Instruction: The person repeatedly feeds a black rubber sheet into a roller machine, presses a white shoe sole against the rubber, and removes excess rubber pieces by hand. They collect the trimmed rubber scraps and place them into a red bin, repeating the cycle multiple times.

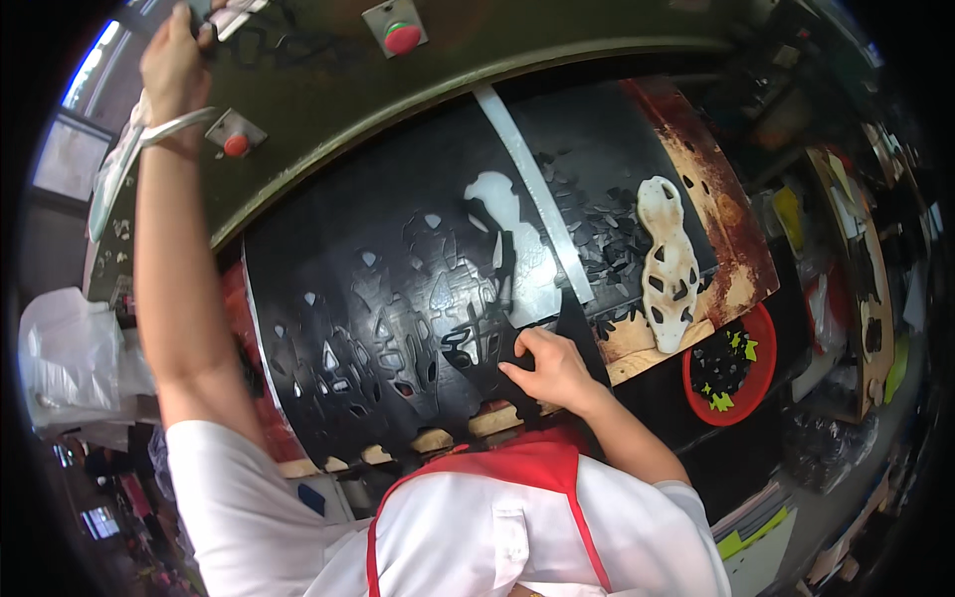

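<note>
- The black sheet (398, 328) lies flat across the press bed, directly before the person, and is riddled with cut-out holes in sole-like shapes; pale backing shows through them.
- The right hand (545, 366) rests on the sheet's near edge, fingers curled and thumb out, pressing or pinching a black piece there; whether it truly grips the piece or only pins it down cannot be told.
- The left hand (177, 55) is raised far up to the left, closed around a control handle (224, 15) on the green machine head (328, 90); a white band circles the wrist.
- Judged from this, the sheet is being placed for a cut, so the pressing hand should hold the material flat and unwrinkled and be well clear of the cutting area before the head comes down.
- A cream-coloured cutting die (668, 261), sole-shaped with openings, lies on the sheet's right part, beside a scatter of small black offcuts (607, 239).
- A long white strip (532, 189) runs diagonally over the sheet between the die and the cut-outs.
- Two red buttons (402, 38) sit on the machine head, one up at the top and one near the raised wrist.
- A red bowl (761, 373) with black and yellow-green scraps stands to the right, below the worn brown board (731, 229).
</note>
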Tool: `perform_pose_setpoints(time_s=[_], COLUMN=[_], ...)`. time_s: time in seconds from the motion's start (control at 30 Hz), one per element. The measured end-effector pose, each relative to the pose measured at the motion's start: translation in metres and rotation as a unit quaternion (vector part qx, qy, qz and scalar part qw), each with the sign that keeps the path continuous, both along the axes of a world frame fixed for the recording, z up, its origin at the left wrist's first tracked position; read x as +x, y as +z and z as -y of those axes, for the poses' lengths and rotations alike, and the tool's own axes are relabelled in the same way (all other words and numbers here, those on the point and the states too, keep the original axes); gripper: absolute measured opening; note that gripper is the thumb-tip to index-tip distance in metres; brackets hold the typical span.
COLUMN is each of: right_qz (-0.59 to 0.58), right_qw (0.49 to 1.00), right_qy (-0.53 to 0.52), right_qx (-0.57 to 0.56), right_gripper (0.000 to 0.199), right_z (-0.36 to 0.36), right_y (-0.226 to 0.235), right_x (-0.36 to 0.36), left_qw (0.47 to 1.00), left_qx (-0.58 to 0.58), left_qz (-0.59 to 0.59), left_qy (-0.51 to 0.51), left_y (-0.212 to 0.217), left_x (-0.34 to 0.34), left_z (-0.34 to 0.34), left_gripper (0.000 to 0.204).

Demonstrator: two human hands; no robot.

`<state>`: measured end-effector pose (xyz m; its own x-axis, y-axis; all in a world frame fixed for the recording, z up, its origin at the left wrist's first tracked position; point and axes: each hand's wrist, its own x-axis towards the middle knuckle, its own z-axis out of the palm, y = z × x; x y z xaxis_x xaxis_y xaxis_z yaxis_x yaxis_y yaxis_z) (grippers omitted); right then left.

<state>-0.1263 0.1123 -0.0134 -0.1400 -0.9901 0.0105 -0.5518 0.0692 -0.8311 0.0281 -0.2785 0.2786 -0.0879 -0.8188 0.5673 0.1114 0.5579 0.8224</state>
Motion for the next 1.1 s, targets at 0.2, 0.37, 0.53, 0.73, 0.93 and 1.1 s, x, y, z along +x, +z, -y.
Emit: perform_pose_setpoints(time_s=[0.2, 0.37, 0.53, 0.73, 0.93, 1.1], right_qz=[0.434, 0.525, 0.538, 0.021, -0.055, -0.267], right_qw=[0.853, 0.785, 0.788, 0.991, 0.996, 0.954], right_qy=[0.166, 0.219, 0.197, 0.109, 0.004, -0.043], right_qx=[0.238, 0.245, 0.224, 0.075, 0.073, -0.130], right_gripper=[0.013, 0.012, 0.010, 0.018, 0.025, 0.022], right_z=[0.032, 0.041, 0.036, 0.009, 0.002, -0.009], right_y=[-0.012, -0.023, -0.023, -0.022, -0.007, 0.029], right_x=[-0.038, -0.044, -0.038, -0.002, 0.010, 0.030], left_qw=[0.890, 0.829, 0.845, 0.927, 0.959, 0.995], left_qx=[-0.267, -0.274, -0.226, 0.314, 0.144, 0.037], left_qz=[0.368, 0.422, 0.405, -0.199, -0.231, 0.084], left_qy=[0.034, -0.244, -0.266, 0.041, 0.075, 0.025], left_y=[-0.104, -0.255, -0.282, -0.224, -0.071, -0.009], left_x=[0.025, 0.047, 0.054, 0.028, 0.116, 0.126], left_z=[-0.124, -0.271, -0.285, -0.151, 0.010, -0.015], left_gripper=[0.017, 0.042, 0.036, 0.032, 0.025, 0.024])
